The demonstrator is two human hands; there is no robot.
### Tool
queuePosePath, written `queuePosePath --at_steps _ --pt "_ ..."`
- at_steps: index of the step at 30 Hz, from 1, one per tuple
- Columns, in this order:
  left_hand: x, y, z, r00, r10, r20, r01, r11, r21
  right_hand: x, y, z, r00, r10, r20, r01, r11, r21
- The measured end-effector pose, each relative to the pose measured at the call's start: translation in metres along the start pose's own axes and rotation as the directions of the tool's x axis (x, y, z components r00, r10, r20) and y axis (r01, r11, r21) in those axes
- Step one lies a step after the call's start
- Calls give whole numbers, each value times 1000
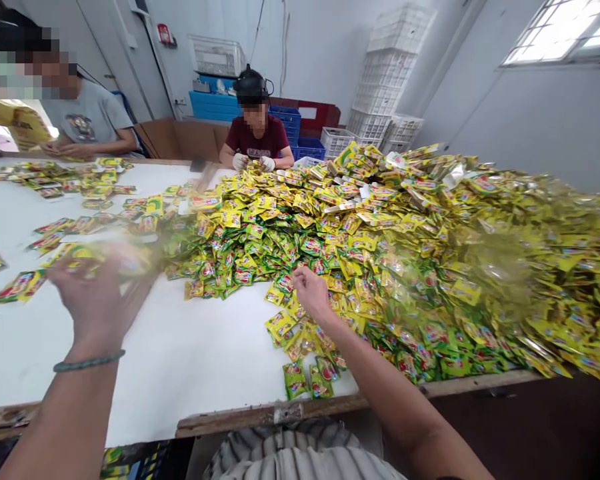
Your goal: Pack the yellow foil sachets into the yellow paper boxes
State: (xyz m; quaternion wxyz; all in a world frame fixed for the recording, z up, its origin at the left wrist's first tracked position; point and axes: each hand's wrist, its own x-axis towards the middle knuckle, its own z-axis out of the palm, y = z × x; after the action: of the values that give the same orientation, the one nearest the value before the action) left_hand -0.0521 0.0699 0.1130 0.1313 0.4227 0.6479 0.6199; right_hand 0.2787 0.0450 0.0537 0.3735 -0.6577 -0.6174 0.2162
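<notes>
My left hand (pixel 93 287), with a braided bracelet at its wrist, is over the left side of the white table. Motion smears its fingers, and a blurred yellow shape lies by them, so whether it holds anything does not show. Close to it lies a red, green and yellow packet (pixel 17 285). At the near edge of the big heap of small yellow and green packets (pixel 260 247), my right hand (pixel 309 288) has its fingers curled closed; what is inside them is hidden. Two green packets (pixel 295 380) lie below it, by the table's front edge.
Loose packets (pixel 55 177) spread over the table's far left. A co-worker in a maroon shirt (pixel 260 137) and white gloves handles packets across the table; another person (pixel 95 117) sits at the left. White crates (pixel 385 80) are stacked behind. A wooden rim (pixel 240 417) borders the white tabletop.
</notes>
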Motion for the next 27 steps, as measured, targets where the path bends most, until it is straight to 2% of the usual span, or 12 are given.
queuePosePath --at_steps 1,2,3,4,5,7,10,12,18,21,24,27 --pt "7 5 6 982 76 -174 -63 995 79 9 3 -1 1000 2 -22 -4 992 -128" --pt "6 8 16 970 108 -218 -73 983 166 16 6 1 1000 -4 -21 -1 969 -248" --pt "-3 10 30 984 103 -149 -64 968 243 20 8 4 1000 -10 -7 7 936 -353" --pt "-18 9 47 993 27 113 -62 946 318 22 10 8 1000 -14 14 19 901 -434" --pt "-38 5 66 955 -20 295 -82 942 327 22 12 14 999 -18 35 33 871 -490" --pt "-82 -6 104 855 -57 516 -133 937 324 19 17 23 998 -27 65 57 845 -532" --pt "-134 -21 146 784 -56 618 -153 948 281 9 25 27 994 -72 82 104 851 -514" --pt "-148 -27 156 755 -58 653 -139 959 246 2 30 22 989 -132 68 149 871 -467" --pt "-137 -32 130 615 -93 783 8 994 112 -14 33 -7 976 -217 29 219 961 -172" --pt "-137 -31 111 510 -120 852 98 992 81 -21 26 -17 964 -186 192 214 967 -139" --pt "-145 -27 97 384 -127 914 163 984 68 -28 16 -22 885 -186 428 227 973 -47" --pt "-154 -20 87 248 -98 964 274 961 27 -33 10 -25 820 -178 544 199 980 21"
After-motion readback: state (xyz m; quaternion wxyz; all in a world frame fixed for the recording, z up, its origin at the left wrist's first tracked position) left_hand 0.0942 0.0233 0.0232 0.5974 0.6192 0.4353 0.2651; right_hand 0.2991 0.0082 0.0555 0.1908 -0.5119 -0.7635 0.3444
